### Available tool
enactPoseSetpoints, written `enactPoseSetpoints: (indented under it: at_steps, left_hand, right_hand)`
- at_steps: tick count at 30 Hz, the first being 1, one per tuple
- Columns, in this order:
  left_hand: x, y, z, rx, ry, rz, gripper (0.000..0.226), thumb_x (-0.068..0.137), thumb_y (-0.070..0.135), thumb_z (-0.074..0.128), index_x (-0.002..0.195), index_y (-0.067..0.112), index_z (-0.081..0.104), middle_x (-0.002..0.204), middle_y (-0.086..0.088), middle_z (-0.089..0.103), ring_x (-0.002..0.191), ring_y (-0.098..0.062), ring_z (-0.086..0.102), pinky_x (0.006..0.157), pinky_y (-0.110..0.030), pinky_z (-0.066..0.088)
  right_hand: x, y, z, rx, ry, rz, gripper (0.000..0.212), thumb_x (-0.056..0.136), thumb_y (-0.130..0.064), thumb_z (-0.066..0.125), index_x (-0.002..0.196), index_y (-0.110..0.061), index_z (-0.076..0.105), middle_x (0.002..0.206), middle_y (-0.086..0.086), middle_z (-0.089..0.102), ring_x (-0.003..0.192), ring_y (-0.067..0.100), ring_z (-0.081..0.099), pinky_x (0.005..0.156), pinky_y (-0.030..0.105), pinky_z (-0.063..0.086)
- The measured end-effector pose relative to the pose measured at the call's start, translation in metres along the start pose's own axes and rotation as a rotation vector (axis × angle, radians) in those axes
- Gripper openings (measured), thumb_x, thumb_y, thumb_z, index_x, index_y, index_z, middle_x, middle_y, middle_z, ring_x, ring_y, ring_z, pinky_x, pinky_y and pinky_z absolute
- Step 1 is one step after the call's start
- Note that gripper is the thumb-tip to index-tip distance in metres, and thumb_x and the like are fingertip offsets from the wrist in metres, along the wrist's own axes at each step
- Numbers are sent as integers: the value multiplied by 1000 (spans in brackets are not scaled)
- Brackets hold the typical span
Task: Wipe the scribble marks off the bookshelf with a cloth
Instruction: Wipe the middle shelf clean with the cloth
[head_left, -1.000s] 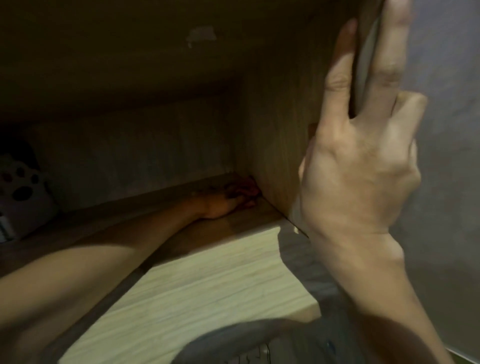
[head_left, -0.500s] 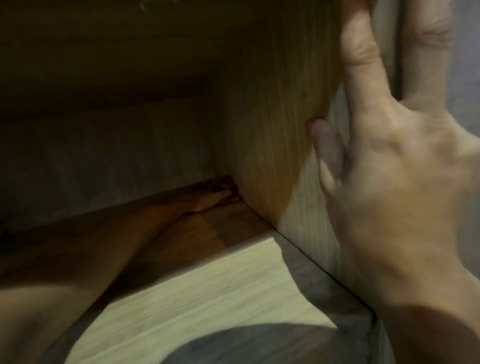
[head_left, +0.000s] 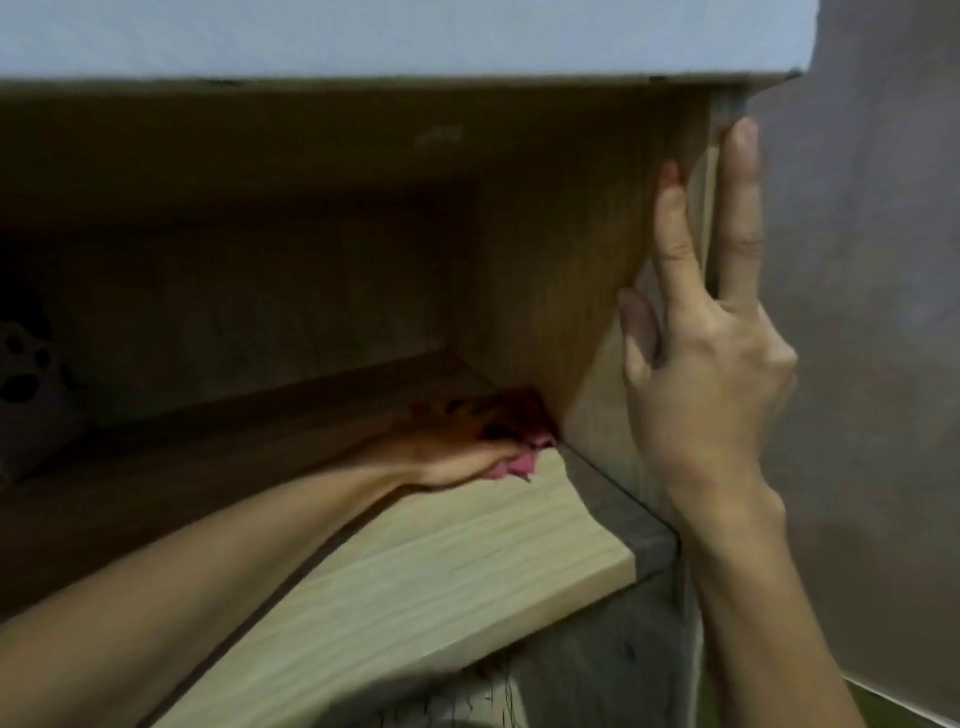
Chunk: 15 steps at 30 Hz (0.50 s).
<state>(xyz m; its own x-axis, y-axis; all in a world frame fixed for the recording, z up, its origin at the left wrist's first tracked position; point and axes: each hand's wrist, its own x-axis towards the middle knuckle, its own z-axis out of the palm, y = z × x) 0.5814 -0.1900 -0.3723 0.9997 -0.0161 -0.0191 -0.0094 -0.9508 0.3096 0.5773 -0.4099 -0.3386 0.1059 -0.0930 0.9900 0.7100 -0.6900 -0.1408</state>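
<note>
Now the left hand (head_left: 457, 447) grips the pink cloth (head_left: 519, 462) at the shelf's (head_left: 415, 561) right edge; the right hand (head_left: 711, 364), fingers straight, braces the side panel (head_left: 571, 260). Short, firm rubs should suit (marks hidden in shadow).

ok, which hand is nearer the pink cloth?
Left. The left hand grips the pink cloth on the shelf, by the side panel; the right hand rests higher on that panel, clear of the cloth.

L hand (head_left: 457, 452) reaches fwd, arm low, fingers curled on cloth (head_left: 519, 464); R hand (head_left: 711, 374) upright, fingers straight, spread.
</note>
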Motion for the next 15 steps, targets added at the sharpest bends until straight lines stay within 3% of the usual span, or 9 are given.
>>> enactPoseSetpoints:
  at_steps: [1,3,6,8,9,10,12,14,15]
  left_hand:
    - [-33,41,-1,1,-71,27,44,91,62,43,132,59,30,136,9,50,118,-9,51,101,-25,35]
    - [-88,71,4,188,-158,104,59,92,65,32,145,55,8,158,13,16,140,-20,25,110,-36,22]
    - [-122,58,6,246,-170,140,73,81,70,26,146,53,0,158,21,-1,145,-10,0,115,-46,4]
    - [-143,55,-1,93,-84,142,75,85,70,34,147,51,-5,159,19,-6,145,-7,-5,117,-44,-4]
    - [-153,51,-4,13,-40,110,74,88,68,37,145,52,-7,159,18,-9,145,-8,-7,118,-44,-5]
    - [-164,44,-8,-58,2,67,71,88,66,35,141,54,-10,159,16,-11,146,-10,-8,118,-44,-5]
    - [-189,22,-18,-73,51,-68,62,86,64,30,133,58,-10,159,13,-12,146,-16,-7,117,-46,-2]
    - [-217,-15,-26,32,41,-217,59,91,61,30,137,55,-7,158,14,-10,147,-17,-3,116,-49,1]
    - [-237,-34,-30,73,27,-291,61,93,60,30,142,51,-3,159,14,-7,148,-17,0,116,-51,2]
  right_hand:
    - [0,-1,0,-2,-10,3,62,88,-10,60,146,-17,38,153,13,29,67,24,58,60,24,34]
    - [0,4,-3,3,-36,7,62,89,-9,58,146,-18,36,154,10,22,74,30,61,59,27,40]
    - [-4,-14,-11,11,-88,141,67,86,1,56,147,-15,34,157,16,14,103,46,54,69,48,50]
    - [-18,-44,-20,13,-164,266,67,84,4,56,146,-14,38,157,22,9,125,54,34,89,64,40]
    - [-27,-63,-25,-9,-222,238,61,88,-7,55,146,-16,38,157,21,5,133,54,22,99,66,30]
    - [-36,-81,-30,1,-373,152,56,93,-27,47,148,-22,34,158,16,0,140,49,13,105,64,20]
    - [-43,-106,-35,142,-966,1,64,92,-65,22,149,-38,14,156,-7,-13,147,30,1,114,52,5]
    - [-37,-103,-29,194,-1417,-83,60,93,-66,19,148,-46,11,157,-18,-2,147,18,8,118,48,7]
    - [-35,-95,-14,208,-1457,-88,55,95,-61,22,148,-45,16,158,-14,10,145,19,17,117,48,15]
